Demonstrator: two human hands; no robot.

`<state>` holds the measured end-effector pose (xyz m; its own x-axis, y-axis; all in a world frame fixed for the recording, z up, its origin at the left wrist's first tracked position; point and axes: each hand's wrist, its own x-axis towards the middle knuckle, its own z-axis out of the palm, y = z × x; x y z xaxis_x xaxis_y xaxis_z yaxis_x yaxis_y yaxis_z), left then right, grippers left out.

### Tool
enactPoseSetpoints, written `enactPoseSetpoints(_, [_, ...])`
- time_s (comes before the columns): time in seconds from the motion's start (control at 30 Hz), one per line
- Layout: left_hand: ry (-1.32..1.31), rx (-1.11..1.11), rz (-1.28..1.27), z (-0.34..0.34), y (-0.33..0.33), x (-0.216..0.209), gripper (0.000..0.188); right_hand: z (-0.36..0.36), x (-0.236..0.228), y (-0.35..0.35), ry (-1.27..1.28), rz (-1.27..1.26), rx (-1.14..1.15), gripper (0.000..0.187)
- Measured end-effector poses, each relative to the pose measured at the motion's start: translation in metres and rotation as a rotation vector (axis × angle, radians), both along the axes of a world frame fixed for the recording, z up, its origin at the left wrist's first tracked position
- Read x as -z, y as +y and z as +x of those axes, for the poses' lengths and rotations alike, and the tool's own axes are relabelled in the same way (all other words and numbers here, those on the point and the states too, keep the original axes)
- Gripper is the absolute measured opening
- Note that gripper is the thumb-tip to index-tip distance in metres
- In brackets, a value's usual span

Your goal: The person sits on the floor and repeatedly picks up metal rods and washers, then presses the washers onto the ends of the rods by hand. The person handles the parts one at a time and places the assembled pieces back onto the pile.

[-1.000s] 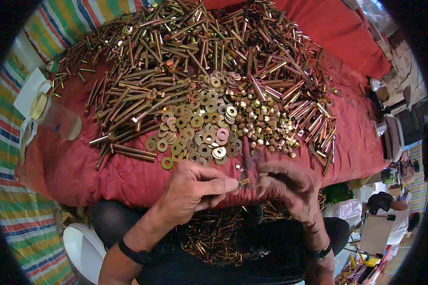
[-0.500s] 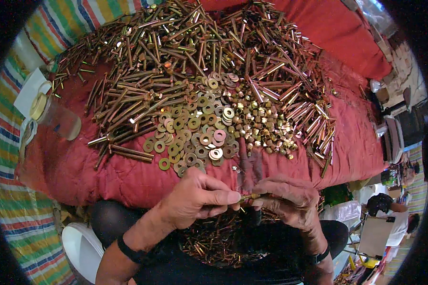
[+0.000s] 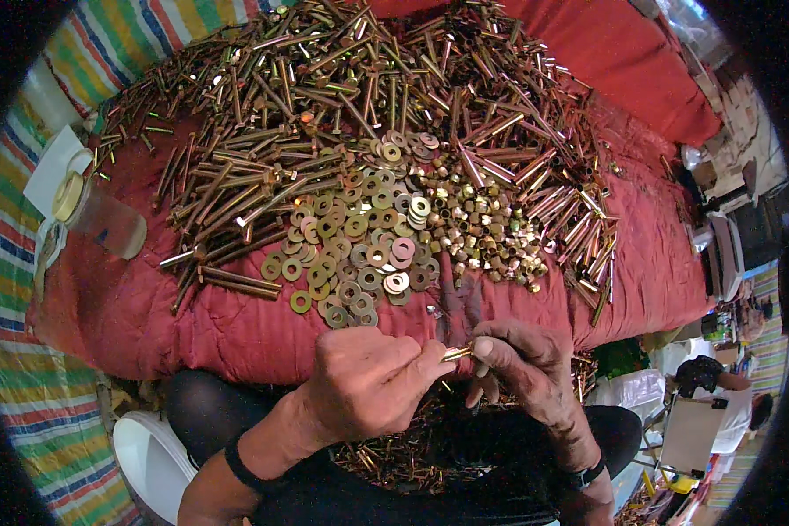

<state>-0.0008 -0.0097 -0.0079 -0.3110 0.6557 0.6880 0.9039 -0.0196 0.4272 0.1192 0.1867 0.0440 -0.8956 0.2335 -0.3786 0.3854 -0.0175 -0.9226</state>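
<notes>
My left hand [image 3: 368,377] is closed round a gold-coloured bolt [image 3: 456,354], whose shiny end sticks out to the right past the thumb. At that end my right hand [image 3: 526,364] pinches with thumb and forefinger, its other fingers curled below. Whether a small nut sits between those fingertips is hidden. Just beyond my hands, a heap of flat washers [image 3: 359,254] lies on the red padded cloth [image 3: 193,333]. Brass-coloured nuts [image 3: 486,232] are heaped against the washers' right side.
Long bolts [image 3: 237,175] are piled left and behind; metal tubes [image 3: 579,232] lie at the right. A clear jar [image 3: 114,223] with a yellowish lid rests at the left. More metal parts [image 3: 403,456] lie below my hands. Another person [image 3: 710,377] is at far right.
My left hand has turned so its back faces up, and more of the bolt's shiny end shows. My right thumb and forefinger have shifted at the bolt's end.
</notes>
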Motion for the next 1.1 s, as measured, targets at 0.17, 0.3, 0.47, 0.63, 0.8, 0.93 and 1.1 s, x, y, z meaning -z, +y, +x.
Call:
enactPoseSetpoints(0.17, [0.059, -0.007, 0.067, 0.002, 0.005, 0.004, 0.031, -0.005, 0.008, 0.0, -0.127, 0.074, -0.004, 0.033])
enactPoseSetpoints(0.3, [-0.158, 0.004, 0.026, 0.001, 0.005, 0.003, 0.021, -0.005, 0.013, -0.004, -0.114, 0.189, 0.217, 0.049])
enactPoseSetpoints(0.47, [-0.607, 0.018, 0.059, 0.0, 0.005, 0.001, 0.014, -0.001, -0.001, 0.009, 0.114, 0.287, 0.043, 0.039])
enactPoseSetpoints(0.63, [-0.767, 0.055, 0.033, 0.001, 0.005, -0.005, 0.014, -0.003, 0.005, 0.012, 0.382, 0.484, -0.133, 0.035])
enactPoseSetpoints(0.8, [-0.708, 0.075, -0.021, 0.0, 0.002, -0.009, 0.013, 0.004, 0.008, 0.006, 0.261, 0.48, -0.171, 0.024])
enactPoseSetpoints(0.93, [-0.681, 0.071, -0.033, -0.002, 0.001, -0.009, 0.013, 0.001, -0.006, 0.005, 0.115, 0.47, -0.25, 0.024])
enactPoseSetpoints(1.1, [-0.803, 0.09, -0.023, -0.003, 0.0, -0.01, 0.014, -0.005, -0.016, 0.004, 0.224, 0.524, -0.065, 0.032])
